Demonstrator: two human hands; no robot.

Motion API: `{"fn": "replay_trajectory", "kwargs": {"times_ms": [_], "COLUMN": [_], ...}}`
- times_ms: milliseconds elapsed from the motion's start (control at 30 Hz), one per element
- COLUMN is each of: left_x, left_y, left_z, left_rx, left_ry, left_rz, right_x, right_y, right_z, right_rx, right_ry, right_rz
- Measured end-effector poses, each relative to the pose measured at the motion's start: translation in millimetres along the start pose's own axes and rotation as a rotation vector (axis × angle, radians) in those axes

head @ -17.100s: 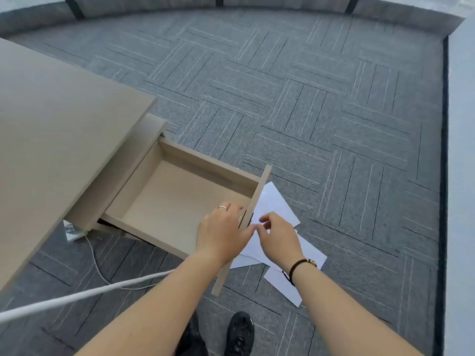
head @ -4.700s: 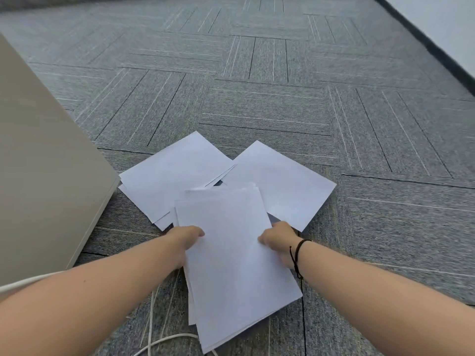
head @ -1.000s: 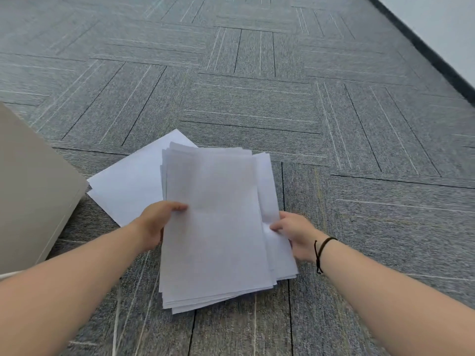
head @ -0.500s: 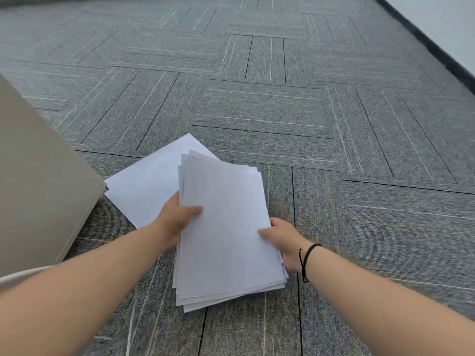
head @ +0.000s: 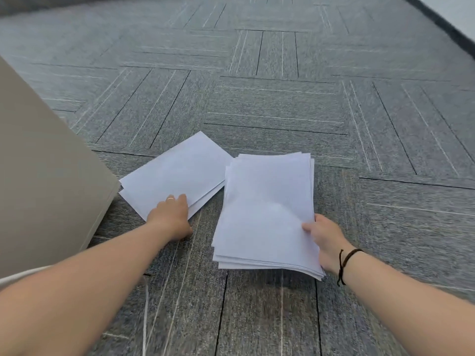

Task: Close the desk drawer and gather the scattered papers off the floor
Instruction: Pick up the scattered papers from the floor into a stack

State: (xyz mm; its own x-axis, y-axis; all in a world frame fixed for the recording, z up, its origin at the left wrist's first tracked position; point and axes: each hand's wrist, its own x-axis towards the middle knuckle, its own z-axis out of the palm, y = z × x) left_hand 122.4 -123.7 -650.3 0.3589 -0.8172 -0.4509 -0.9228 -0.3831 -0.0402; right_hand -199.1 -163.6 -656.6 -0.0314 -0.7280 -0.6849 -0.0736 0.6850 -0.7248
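A stack of white papers [head: 267, 209] is held just above the grey carpet by my right hand [head: 325, 240], which grips its right edge with the thumb on top. To its left, two or three loose white sheets [head: 177, 173] lie flat on the floor beside the desk. My left hand [head: 171, 214] rests palm down on their near edge, fingers spread; I cannot tell whether it grips them. The beige desk side [head: 43, 186] fills the left; the drawer is out of view.
A white cable [head: 145, 312] runs along the floor under my left forearm, and another comes from the desk's base at the lower left. A white wall with dark skirting [head: 452, 29] crosses the upper right corner. Grey carpet tiles [head: 270, 98] stretch ahead.
My left hand has let go of the stack and moved left onto the loose sheets. My right hand now holds the stack alone and has shifted it to the right.
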Motion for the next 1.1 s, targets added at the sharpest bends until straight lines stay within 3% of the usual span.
{"fn": "replay_trajectory", "kwargs": {"times_ms": [233,367,533,600,667,733,767,833,900,1000,1100], "left_x": [0.6,-0.7,-8.4,-9.2,-12.4,-25.3,-32.2,-40.1,-41.5,-40.5,-37.2], "left_y": [-1.5,-0.9,13.2,26.4,45.6,63.8,69.4,75.5,76.8,71.9,59.5], "left_z": [-0.9,-9.3,-26.1,-44.2,-68.1,-92.6,-100.4,-102.2,-88.7,-60.1,-31.6], "left_rx": [0.154,0.141,-0.229,-0.527,-1.141,-1.712,-1.856,-1.907,-1.866,-1.705,-1.441], "left_ry": [0.209,0.225,0.363,0.422,0.325,-0.025,-0.216,-0.454,-0.531,-0.486,-0.409], "left_rz": [0.028,-0.048,-0.171,-0.158,-0.033,0.142,0.238,0.363,0.368,0.149,-0.106], "right_x": [-3.2,-2.9,-7.4,-8.8,-8.9,-9.7,-8.8,-17.4,-26.0,-33.8,-28.0], "right_y": [1.9,0.8,-2.8,-3.9,-3.1,-2.2,-1.4,-5.7,-10.8,-13.1,-10.0], "right_z": [10.3,12.3,13.8,11.4,8.8,8.2,7.8,5.6,0.4,-3.1,-0.9], "right_rx": [0.021,0.038,0.037,0.021,0.001,-0.020,-0.022,-0.050,0.004,0.021,0.060], "right_ry": [-0.096,-0.084,0.024,0.068,0.085,0.077,0.072,0.033,0.015,-0.108,-0.127], "right_rz": [0.010,0.007,-0.033,-0.046,-0.049,-0.034,-0.035,-0.022,0.011,0.016,0.009]}}
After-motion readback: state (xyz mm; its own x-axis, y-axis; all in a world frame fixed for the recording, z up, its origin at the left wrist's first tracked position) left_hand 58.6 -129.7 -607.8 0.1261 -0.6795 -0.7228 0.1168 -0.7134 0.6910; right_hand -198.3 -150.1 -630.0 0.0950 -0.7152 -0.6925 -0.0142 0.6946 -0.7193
